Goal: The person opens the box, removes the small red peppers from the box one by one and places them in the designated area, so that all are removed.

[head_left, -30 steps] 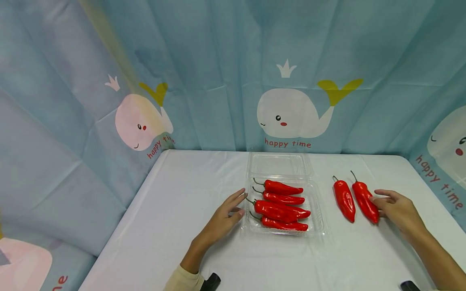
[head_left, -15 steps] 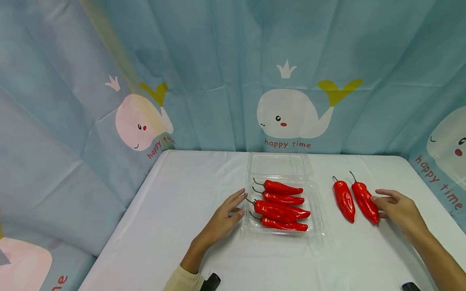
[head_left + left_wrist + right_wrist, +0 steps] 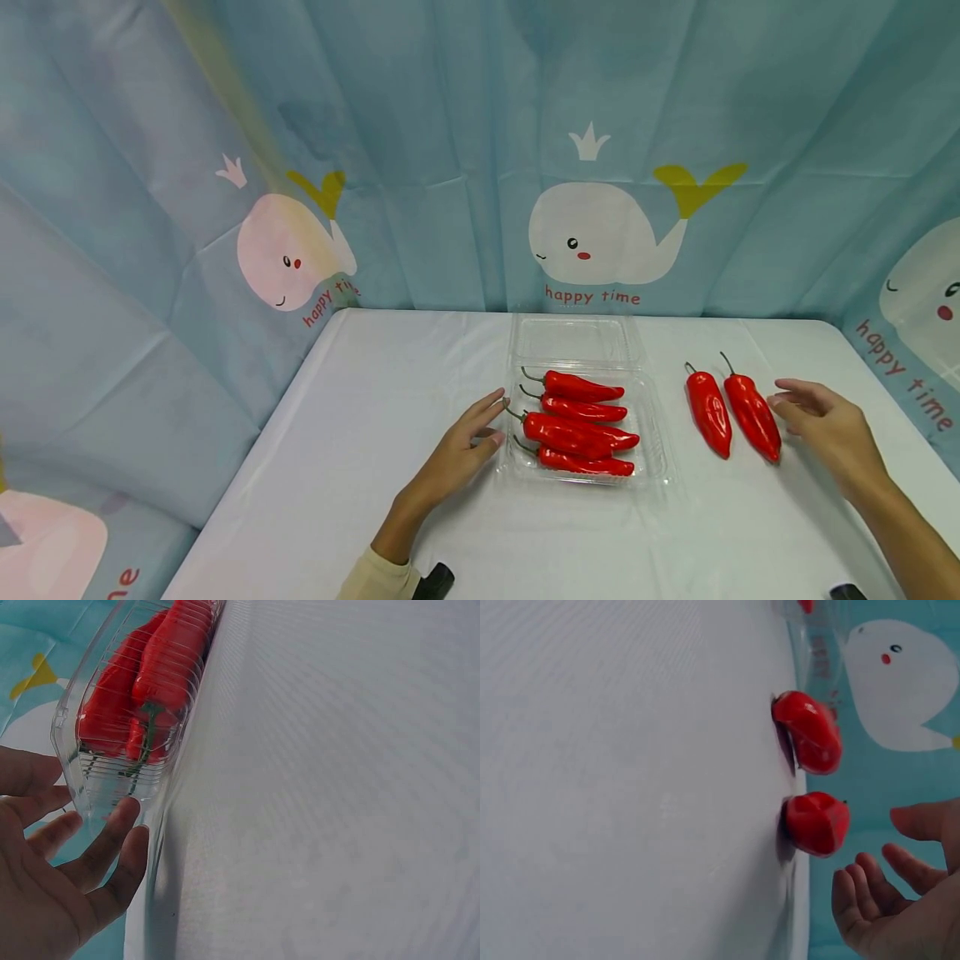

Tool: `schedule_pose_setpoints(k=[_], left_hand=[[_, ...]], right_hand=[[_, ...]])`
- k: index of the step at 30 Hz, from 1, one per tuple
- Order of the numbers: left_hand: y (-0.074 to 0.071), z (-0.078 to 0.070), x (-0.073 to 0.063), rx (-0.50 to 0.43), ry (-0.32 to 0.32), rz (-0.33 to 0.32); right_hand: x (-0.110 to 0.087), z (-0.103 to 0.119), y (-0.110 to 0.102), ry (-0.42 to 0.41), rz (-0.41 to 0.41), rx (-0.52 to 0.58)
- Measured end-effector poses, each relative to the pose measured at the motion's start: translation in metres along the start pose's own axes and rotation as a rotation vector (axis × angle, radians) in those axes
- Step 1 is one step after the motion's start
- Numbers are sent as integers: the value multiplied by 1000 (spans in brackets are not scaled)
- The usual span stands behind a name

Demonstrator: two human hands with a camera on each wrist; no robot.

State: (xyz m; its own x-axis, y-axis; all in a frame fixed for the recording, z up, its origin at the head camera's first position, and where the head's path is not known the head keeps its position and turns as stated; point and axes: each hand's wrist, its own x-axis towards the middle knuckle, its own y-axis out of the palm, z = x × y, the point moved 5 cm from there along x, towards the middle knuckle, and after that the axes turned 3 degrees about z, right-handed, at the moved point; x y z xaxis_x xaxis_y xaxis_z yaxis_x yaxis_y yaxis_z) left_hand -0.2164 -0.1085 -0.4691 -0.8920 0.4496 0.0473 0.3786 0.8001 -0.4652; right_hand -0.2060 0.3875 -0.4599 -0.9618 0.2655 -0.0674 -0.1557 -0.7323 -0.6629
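Observation:
Several red peppers point(image 3: 576, 435) with thin green stems lie sideways in a clear plastic clamshell box point(image 3: 654, 433), whose lid point(image 3: 573, 342) is folded back. My left hand point(image 3: 459, 454) is at the box's left wall, fingers loosely spread. In the left wrist view its fingertips point(image 3: 127, 814) are at the end wall of the box; whether they touch it is hard to tell. Two more peppers lie on the cloth: a left one point(image 3: 708, 415) and a right one point(image 3: 752, 418). My right hand point(image 3: 831, 433), relaxed and holding nothing, is beside the right pepper with a small gap, seen in the right wrist view.
A white cloth point(image 3: 360, 417) covers the table under everything. A blue curtain point(image 3: 450, 167) with printed whales hangs behind and at both sides. A strip of cloth separates the box from the two loose peppers.
My right hand has let go of the right pepper and drawn slightly up and to the right. That pepper has barely shifted. My left hand and the box have stayed put.

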Motion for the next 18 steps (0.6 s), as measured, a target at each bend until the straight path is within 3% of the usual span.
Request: schedule_pose_setpoints(k=[12, 18], left_hand=[[0, 0, 0, 5, -2, -2], [-1, 1, 0, 14, -2, -4]], right_hand=[[-9, 28, 4, -63, -48, 34], [-16, 47, 11, -175, -49, -14]])
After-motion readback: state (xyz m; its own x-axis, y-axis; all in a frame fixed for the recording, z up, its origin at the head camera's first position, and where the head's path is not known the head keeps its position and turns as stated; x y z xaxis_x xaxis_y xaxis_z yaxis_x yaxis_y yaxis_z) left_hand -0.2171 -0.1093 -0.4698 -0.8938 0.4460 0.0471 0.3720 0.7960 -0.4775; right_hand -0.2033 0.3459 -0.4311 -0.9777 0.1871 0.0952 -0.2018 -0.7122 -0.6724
